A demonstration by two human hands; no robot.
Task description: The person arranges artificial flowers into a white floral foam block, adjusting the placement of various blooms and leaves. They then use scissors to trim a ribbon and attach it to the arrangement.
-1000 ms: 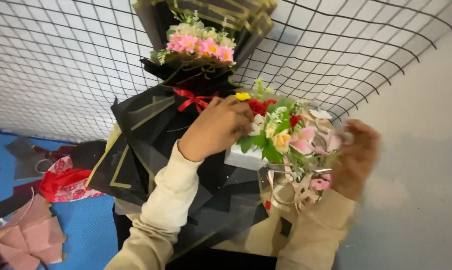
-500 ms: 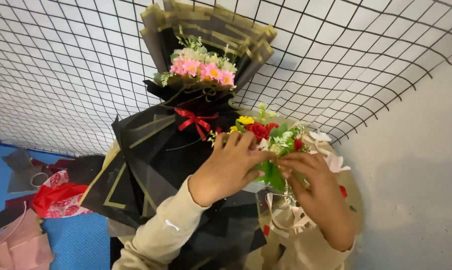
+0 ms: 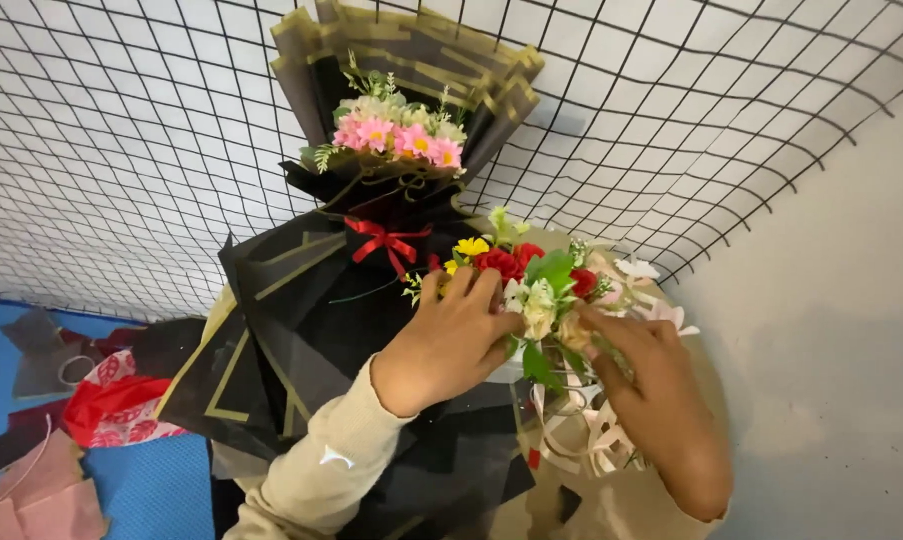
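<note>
Left hand (image 3: pixel 450 342) has its fingers curled over the small mixed bouquet (image 3: pixel 532 285), pressing on the red and white blooms from the left. Right hand (image 3: pixel 662 400) pinches its stems and leaves from the right, fingertips touching the flowers. The bouquet sits between both hands, its base hidden by them. Behind it: black-wrapped pink bouquet (image 3: pixel 397 140) against the wire mesh (image 3: pixel 122 120). Pale ribbon (image 3: pixel 582 440) partly covered.

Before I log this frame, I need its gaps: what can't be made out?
Head view only:
- Stems of the small bouquet: hidden behind left hand and right hand.
- Right forearm: cut off by the bottom edge.
- Red bag: contents hidden inside the bag.
- Black wrapped bouquet: its base is covered by black paper sheets.
</note>
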